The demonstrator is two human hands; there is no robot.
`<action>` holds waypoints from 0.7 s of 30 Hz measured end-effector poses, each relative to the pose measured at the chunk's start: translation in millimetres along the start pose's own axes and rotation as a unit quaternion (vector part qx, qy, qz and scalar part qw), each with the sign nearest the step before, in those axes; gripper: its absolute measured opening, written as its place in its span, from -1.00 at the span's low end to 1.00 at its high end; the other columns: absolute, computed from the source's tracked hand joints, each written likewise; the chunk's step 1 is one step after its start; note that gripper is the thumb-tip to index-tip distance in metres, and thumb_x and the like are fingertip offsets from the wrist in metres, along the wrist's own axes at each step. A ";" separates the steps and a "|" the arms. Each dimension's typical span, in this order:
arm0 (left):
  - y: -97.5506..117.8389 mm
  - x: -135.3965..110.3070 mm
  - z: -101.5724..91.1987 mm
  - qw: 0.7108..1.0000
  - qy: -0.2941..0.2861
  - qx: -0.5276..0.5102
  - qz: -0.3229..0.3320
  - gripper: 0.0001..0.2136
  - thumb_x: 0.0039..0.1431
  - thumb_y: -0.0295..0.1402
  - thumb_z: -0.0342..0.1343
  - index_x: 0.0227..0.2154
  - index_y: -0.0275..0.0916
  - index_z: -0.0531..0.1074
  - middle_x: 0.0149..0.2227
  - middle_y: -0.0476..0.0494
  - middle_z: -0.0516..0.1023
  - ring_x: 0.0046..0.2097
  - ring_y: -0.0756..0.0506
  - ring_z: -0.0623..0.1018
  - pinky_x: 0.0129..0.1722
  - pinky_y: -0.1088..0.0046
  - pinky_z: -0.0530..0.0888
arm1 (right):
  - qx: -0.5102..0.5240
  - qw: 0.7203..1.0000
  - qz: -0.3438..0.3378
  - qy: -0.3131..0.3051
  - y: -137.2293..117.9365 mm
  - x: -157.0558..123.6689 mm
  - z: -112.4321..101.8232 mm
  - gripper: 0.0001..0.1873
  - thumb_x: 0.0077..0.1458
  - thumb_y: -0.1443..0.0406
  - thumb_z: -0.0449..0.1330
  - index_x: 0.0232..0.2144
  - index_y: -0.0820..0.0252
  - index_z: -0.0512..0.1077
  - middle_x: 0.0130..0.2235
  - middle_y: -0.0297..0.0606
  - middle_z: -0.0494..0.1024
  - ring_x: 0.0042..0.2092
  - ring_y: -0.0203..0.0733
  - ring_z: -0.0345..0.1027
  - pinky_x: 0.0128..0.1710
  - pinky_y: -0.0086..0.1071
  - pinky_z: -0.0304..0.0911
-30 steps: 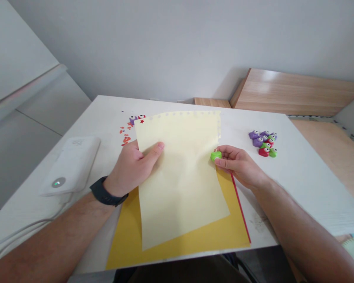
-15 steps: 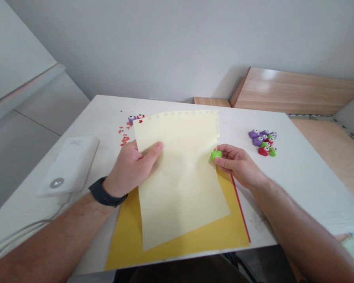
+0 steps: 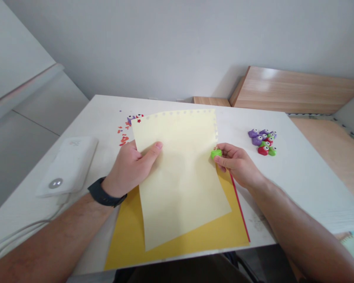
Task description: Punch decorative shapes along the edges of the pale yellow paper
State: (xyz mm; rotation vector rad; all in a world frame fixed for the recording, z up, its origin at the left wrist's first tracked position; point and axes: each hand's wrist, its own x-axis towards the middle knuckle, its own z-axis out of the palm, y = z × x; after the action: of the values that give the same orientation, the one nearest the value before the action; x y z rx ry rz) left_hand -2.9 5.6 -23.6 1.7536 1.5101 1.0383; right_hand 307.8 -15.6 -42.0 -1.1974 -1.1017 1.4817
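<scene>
My left hand (image 3: 129, 169) pinches a pale yellow paper sheet (image 3: 179, 188) near its left edge, thumb on top. The sheet has a row of small punched notches along its top and upper right edges. My right hand (image 3: 237, 165) holds a small green craft punch (image 3: 216, 154) between thumb and fingers, set on the sheet's right edge. A mustard yellow card (image 3: 126, 239) lies under the sheet, and a thin red sheet edge (image 3: 240, 208) shows along its right side.
Several purple, red and green craft punches (image 3: 262, 138) stand grouped on the white table (image 3: 321, 177) at right. Red paper cut-outs (image 3: 124, 137) and more punches lie top left. A white power bank (image 3: 67, 165) with a cable sits at left.
The whole view has drifted slightly, sliding the scene a little left. My right hand and the green punch sit a touch higher, and both hands keep their hold.
</scene>
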 end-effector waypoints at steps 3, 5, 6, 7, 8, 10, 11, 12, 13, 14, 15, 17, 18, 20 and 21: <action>0.7 0.0 -0.1 1.000 -0.003 0.003 0.005 -0.70 0.28 -0.05 0.25 -0.03 -0.05 0.62 0.14 -0.09 0.65 0.25 -0.33 0.55 0.37 -0.04 0.39 | -0.007 1.000 -0.001 0.002 0.5 0.4 0.1 -0.65 -0.03 0.21 0.53 -0.21 0.13 0.55 -0.37 -0.35 0.51 -0.45 -0.31 0.21 -0.47 -0.37 0.10; 1.4 0.1 -0.1 1.000 -0.003 0.005 0.010 -0.71 0.29 -0.05 0.24 -0.04 -0.04 0.62 0.14 -0.08 0.65 0.25 -0.32 0.55 0.37 -0.02 0.40 | -0.012 1.000 -0.002 0.005 0.9 0.5 0.1 -0.65 -0.04 0.21 0.53 -0.22 0.14 0.55 -0.37 -0.34 0.51 -0.45 -0.31 0.23 -0.47 -0.36 0.13; 1.7 0.2 0.0 1.000 -0.003 0.006 0.013 -0.71 0.29 -0.05 0.24 -0.04 -0.04 0.62 0.14 -0.07 0.64 0.25 -0.32 0.55 0.37 0.00 0.41 | -0.012 1.000 -0.003 0.006 1.1 0.6 0.1 -0.65 -0.04 0.21 0.53 -0.22 0.14 0.55 -0.36 -0.34 0.52 -0.44 -0.30 0.24 -0.47 -0.36 0.14; 2.0 0.2 0.0 1.000 -0.002 0.007 0.015 -0.71 0.29 -0.05 0.24 -0.04 -0.04 0.62 0.14 -0.07 0.64 0.25 -0.31 0.55 0.37 0.01 0.41 | -0.012 1.000 -0.004 0.005 1.3 0.7 0.1 -0.65 -0.04 0.21 0.53 -0.22 0.14 0.55 -0.36 -0.34 0.52 -0.44 -0.30 0.24 -0.47 -0.36 0.15; 2.1 0.2 0.1 1.000 -0.003 0.007 0.016 -0.71 0.29 -0.05 0.24 -0.03 -0.04 0.62 0.15 -0.07 0.64 0.26 -0.31 0.55 0.37 0.01 0.41 | -0.012 1.000 -0.005 0.005 1.4 0.8 0.0 -0.65 -0.04 0.21 0.53 -0.22 0.15 0.55 -0.36 -0.34 0.52 -0.44 -0.30 0.25 -0.47 -0.36 0.16; 2.0 0.3 0.2 1.000 -0.004 0.007 0.016 -0.69 0.30 -0.04 0.24 -0.02 -0.04 0.62 0.15 -0.07 0.63 0.26 -0.31 0.54 0.37 0.02 0.40 | -0.013 1.000 -0.004 0.002 1.4 1.1 -0.1 -0.65 -0.03 0.21 0.53 -0.22 0.15 0.55 -0.37 -0.33 0.52 -0.45 -0.30 0.25 -0.47 -0.36 0.17; 1.8 0.4 0.3 1.000 -0.003 0.007 0.015 -0.69 0.30 -0.04 0.23 -0.01 -0.04 0.62 0.16 -0.07 0.63 0.26 -0.31 0.55 0.38 0.02 0.39 | -0.014 1.000 -0.004 0.000 1.3 1.2 -0.2 -0.66 -0.03 0.21 0.53 -0.22 0.15 0.55 -0.37 -0.33 0.52 -0.45 -0.30 0.25 -0.47 -0.36 0.18; 1.6 0.5 0.3 1.000 -0.003 0.007 0.014 -0.69 0.30 -0.04 0.23 -0.01 -0.03 0.62 0.16 -0.07 0.63 0.26 -0.31 0.55 0.38 0.02 0.39 | -0.015 1.000 -0.003 -0.001 1.1 1.2 -0.3 -0.66 -0.03 0.21 0.53 -0.22 0.16 0.55 -0.37 -0.33 0.52 -0.46 -0.30 0.25 -0.47 -0.35 0.18; 1.4 0.6 0.3 1.000 -0.003 0.007 0.014 -0.70 0.30 -0.04 0.23 -0.01 -0.03 0.62 0.16 -0.07 0.63 0.26 -0.31 0.54 0.38 0.02 0.39 | -0.015 1.000 -0.003 -0.002 1.1 1.3 -0.3 -0.66 -0.03 0.22 0.53 -0.23 0.16 0.55 -0.37 -0.33 0.52 -0.46 -0.30 0.25 -0.47 -0.35 0.18; 1.2 0.7 0.3 1.000 -0.004 0.006 0.015 -0.70 0.31 -0.05 0.23 -0.01 -0.03 0.62 0.16 -0.07 0.63 0.26 -0.31 0.55 0.38 0.02 0.39 | -0.015 1.000 -0.003 -0.003 1.0 1.3 -0.3 -0.67 -0.03 0.22 0.53 -0.23 0.16 0.55 -0.37 -0.34 0.52 -0.46 -0.30 0.25 -0.47 -0.35 0.18; 1.0 0.8 0.3 1.000 -0.005 0.005 0.016 -0.71 0.31 -0.06 0.23 -0.01 -0.03 0.62 0.16 -0.07 0.63 0.25 -0.31 0.55 0.37 0.02 0.40 | -0.013 1.000 -0.004 -0.003 1.0 1.3 -0.3 -0.67 -0.03 0.22 0.53 -0.23 0.16 0.55 -0.37 -0.34 0.52 -0.46 -0.31 0.25 -0.47 -0.35 0.18; 0.8 0.8 0.3 1.000 -0.006 0.002 0.015 -0.71 0.31 -0.07 0.22 -0.02 -0.03 0.61 0.14 -0.07 0.64 0.24 -0.31 0.56 0.36 0.03 0.42 | -0.010 1.000 -0.005 -0.002 1.2 1.6 -0.3 -0.68 -0.02 0.23 0.53 -0.23 0.16 0.55 -0.38 -0.35 0.51 -0.46 -0.32 0.25 -0.47 -0.36 0.17; 0.7 0.6 0.3 1.000 -0.006 0.002 0.014 -0.72 0.31 -0.06 0.22 -0.02 -0.03 0.62 0.14 -0.07 0.65 0.24 -0.31 0.56 0.35 0.03 0.42 | -0.009 1.000 -0.006 -0.002 1.3 1.8 -0.3 -0.68 -0.02 0.24 0.53 -0.23 0.16 0.55 -0.38 -0.36 0.51 -0.46 -0.32 0.25 -0.47 -0.36 0.17; 0.7 0.3 0.5 1.000 -0.008 0.001 0.011 -0.72 0.30 -0.06 0.23 -0.03 -0.03 0.62 0.12 -0.07 0.66 0.23 -0.31 0.57 0.35 0.04 0.43 | -0.012 1.000 -0.005 0.000 1.3 2.5 -0.1 -0.68 -0.02 0.24 0.53 -0.24 0.17 0.55 -0.39 -0.36 0.51 -0.47 -0.33 0.25 -0.47 -0.36 0.16; 0.9 0.2 0.7 1.000 -0.010 0.000 0.011 -0.71 0.29 -0.06 0.24 -0.03 -0.03 0.62 0.11 -0.07 0.66 0.23 -0.30 0.57 0.35 0.05 0.42 | -0.015 1.000 -0.003 0.001 1.2 2.9 0.0 -0.68 -0.02 0.23 0.53 -0.24 0.17 0.54 -0.39 -0.36 0.51 -0.48 -0.33 0.25 -0.47 -0.36 0.16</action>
State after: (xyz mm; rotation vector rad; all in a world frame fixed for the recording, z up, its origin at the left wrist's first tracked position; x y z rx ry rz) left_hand -1.8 5.7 -23.1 1.7798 1.4818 1.0287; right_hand 307.4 -13.0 -43.7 -1.2150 -1.1295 1.4638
